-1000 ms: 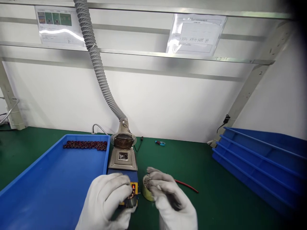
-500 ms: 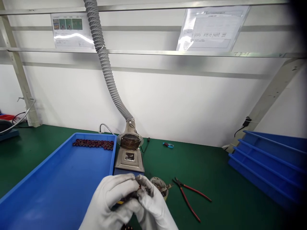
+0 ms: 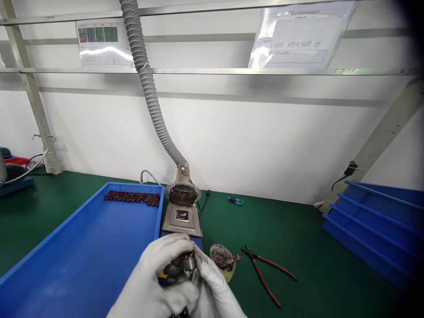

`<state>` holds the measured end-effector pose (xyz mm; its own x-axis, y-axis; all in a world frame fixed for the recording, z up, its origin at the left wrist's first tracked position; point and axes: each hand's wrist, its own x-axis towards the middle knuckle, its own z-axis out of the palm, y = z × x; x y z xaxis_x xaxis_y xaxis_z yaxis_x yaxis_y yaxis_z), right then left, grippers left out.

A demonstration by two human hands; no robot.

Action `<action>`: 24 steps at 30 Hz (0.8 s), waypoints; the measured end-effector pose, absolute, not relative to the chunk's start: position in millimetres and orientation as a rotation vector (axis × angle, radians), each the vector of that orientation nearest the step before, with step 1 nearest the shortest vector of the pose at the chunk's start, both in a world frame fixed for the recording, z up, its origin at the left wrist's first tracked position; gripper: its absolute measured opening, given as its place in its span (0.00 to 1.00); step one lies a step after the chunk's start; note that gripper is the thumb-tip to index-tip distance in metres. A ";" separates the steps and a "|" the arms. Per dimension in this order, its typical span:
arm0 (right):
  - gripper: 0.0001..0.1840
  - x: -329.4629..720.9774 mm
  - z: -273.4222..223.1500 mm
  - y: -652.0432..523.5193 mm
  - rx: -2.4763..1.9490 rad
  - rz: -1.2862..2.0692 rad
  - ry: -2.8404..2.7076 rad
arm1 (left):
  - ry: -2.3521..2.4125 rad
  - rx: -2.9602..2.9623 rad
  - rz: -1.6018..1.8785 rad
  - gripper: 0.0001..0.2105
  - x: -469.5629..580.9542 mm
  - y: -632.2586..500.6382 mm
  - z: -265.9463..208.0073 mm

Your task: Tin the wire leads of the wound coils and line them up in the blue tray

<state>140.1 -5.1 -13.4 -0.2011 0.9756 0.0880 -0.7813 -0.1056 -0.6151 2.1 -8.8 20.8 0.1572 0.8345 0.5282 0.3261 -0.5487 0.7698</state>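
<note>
Both my hands wear white gloves and meet at the bottom centre. My left hand (image 3: pixel 154 276) is closed around a small copper-wound coil (image 3: pixel 188 260) with a grey metal band. Within the same grip shows a black and yellow object (image 3: pixel 167 274), mostly covered by the fingers, whose kind I cannot make out. My right hand (image 3: pixel 215 282) is closed at the coil's right side, its fingertips pressed against it and partly hidden. Below the hands, more dark copper windings (image 3: pixel 181 313) peek out at the frame's lower edge.
A blue tray (image 3: pixel 99 247) at left holds rows of dark red coils (image 3: pixel 132 198). Behind my hands stands a solder pot (image 3: pixel 182 216) under an exhaust hose (image 3: pixel 149 88). To the right are a bowl of scraps (image 3: pixel 227 274), red-handled pliers (image 3: pixel 265 269), small blue cutters (image 3: pixel 236 201) and stacked blue trays (image 3: pixel 374 234).
The coil between my hands has turned into view, showing its metal band and copper. My right fingers have shifted down its right side. The camera view has moved slightly left.
</note>
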 end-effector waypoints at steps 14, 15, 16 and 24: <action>0.05 142.4 -20.5 18.6 -0.431 1.832 -0.687 | 0.700 1.444 1.768 0.06 3.7 4.8 4.4; 0.03 142.0 -18.7 17.3 -0.423 1.834 -0.659 | 0.717 1.354 1.803 0.06 1.2 3.9 4.7; 0.03 141.1 -16.6 14.2 -0.409 1.830 -0.626 | 0.756 1.279 1.826 0.06 -1.4 2.9 5.8; 0.13 123.7 -9.3 -11.6 -0.326 1.802 -0.421 | 1.125 1.839 1.374 0.13 4.5 -7.6 21.4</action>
<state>123.7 -11.6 -9.3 -0.2645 0.9644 -0.0031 -0.8630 -0.2382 -0.4456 4.5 -7.6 21.4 0.1152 0.8772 0.4661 0.2836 -0.4788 0.8309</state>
